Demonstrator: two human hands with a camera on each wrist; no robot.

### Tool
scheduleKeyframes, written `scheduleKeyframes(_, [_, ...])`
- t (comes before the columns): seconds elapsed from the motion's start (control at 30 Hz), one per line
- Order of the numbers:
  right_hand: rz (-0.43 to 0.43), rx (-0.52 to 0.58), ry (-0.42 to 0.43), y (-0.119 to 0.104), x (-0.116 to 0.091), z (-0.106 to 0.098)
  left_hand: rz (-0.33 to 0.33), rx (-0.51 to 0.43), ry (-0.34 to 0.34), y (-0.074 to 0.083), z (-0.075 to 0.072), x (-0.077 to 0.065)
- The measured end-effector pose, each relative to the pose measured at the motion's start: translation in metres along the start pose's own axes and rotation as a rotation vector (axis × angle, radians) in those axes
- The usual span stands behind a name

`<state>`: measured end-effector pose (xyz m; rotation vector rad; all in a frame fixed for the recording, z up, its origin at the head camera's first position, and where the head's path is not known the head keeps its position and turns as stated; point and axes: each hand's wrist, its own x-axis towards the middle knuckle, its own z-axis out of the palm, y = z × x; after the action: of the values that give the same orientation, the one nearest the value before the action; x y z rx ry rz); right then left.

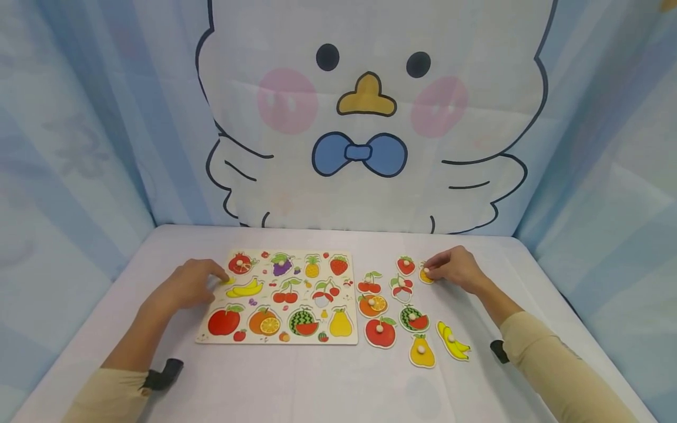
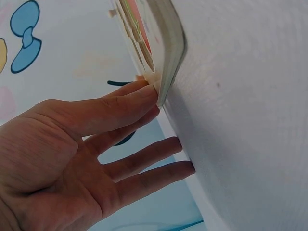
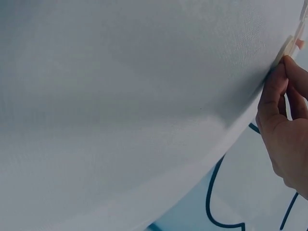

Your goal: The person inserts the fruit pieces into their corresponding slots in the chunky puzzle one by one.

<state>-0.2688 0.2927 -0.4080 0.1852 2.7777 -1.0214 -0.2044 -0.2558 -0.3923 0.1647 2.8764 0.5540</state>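
A white wooden fruit puzzle board lies flat on the table. My left hand is at its left edge, fingers extended. In the left wrist view the thumb touches the board's corner, while the other fingers spread below. The pomegranate piece and grape piece, both with knobs, sit in the board's top row. Right of the board, my right hand pinches a pineapple piece between thumb and fingertips, partly covering it. The right wrist view shows this piece edge-on, close to the table.
Loose knobbed pieces lie between board and right arm: strawberry, cherries, a red-and-white fruit, orange, apple, watermelon, pear and bananas. A printed curtain hangs behind the table.
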Motion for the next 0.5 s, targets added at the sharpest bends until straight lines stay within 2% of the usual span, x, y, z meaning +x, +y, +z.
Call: scheduleKeyframes(0.5, [-0.009,-0.037,0.0,-0.0019,0.0,-0.0037,-0.002,-0.005,0.015,0.002,0.0005,-0.0025])
